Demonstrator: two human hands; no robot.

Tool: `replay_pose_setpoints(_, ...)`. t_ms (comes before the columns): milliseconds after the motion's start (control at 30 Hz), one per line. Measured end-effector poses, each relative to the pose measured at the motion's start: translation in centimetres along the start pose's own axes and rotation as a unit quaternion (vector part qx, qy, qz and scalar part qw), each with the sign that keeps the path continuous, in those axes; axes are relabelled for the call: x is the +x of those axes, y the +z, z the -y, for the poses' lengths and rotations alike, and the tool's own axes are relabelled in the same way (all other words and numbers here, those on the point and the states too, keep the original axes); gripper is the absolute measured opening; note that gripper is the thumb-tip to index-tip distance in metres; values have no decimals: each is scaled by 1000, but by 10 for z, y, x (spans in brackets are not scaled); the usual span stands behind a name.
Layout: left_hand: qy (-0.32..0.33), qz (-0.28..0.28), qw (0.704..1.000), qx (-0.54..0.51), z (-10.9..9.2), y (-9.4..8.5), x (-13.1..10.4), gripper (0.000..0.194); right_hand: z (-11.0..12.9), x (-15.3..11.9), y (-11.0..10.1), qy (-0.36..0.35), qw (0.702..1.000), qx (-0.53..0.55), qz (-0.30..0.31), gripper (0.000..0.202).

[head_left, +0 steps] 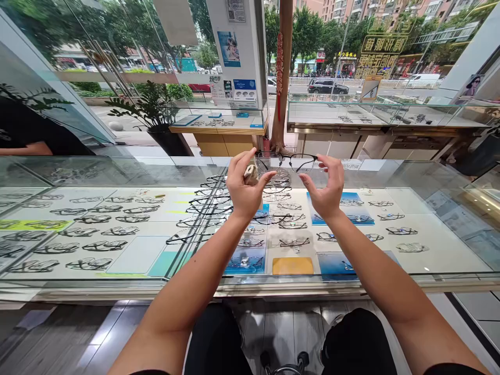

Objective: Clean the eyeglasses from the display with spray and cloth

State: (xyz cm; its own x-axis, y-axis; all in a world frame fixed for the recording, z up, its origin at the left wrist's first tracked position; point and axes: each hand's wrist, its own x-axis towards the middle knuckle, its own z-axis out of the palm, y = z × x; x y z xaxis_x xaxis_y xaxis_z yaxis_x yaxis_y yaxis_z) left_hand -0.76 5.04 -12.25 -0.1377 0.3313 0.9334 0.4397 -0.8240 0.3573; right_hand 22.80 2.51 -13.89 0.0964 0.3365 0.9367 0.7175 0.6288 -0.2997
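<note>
A pair of thin dark-rimmed eyeglasses (287, 155) is held up above the glass counter, front rims facing across it. My left hand (244, 190) grips the left side of the frame, fingers closed, with a crumpled beige cloth (250, 175) tucked in the same hand. On the other side, my right hand (328, 188) pinches the right end of the frame near its hinge. Beneath my hands, a column of several eyeglasses (279, 219) lies on the counter. Where the temples are gripped, my fingers partly hide them.
The glass display counter (289, 279) spans the view, with rows of eyeglasses (103, 245) inside. A yellow case (292, 265) and blue trays (244, 260) lie inside it. A person's dark sleeve (39, 130) shows at far left. More showcases (386, 125) stand by the window.
</note>
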Motion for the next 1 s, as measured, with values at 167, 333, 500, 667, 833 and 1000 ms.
replay_pose_setpoints(167, -44, 19, 999, -18, 1, 2, -3, 70, 1, 0, 0, 6, 1000, 13, -2, 55)
replay_pose_setpoints(333, -72, 29, 997, -29, 0, 3, -7, 69, 0, 0, 1, 23, 1000, 7, 5, 53)
replay_pose_setpoints(500, -59, 6, 998, -12, -5, 3, -5, 68, -2, -1, 3, 41, 999, 6, 22, 52)
replay_pose_setpoints(667, -78, 17, 997, -12, -6, 4, -5, 67, -1, 1, 1, 31, 999, -14, 8, 52)
replay_pose_setpoints(833, -120, 34, 992, -31, -5, 5, -7, 67, 1, 2, -1, 23, 1000, -18, -7, 50)
replay_pose_setpoints(1000, -146, 50, 987, -48, -2, 7, -9, 69, 2, 2, -1, 6, 1000, 3, -22, 50)
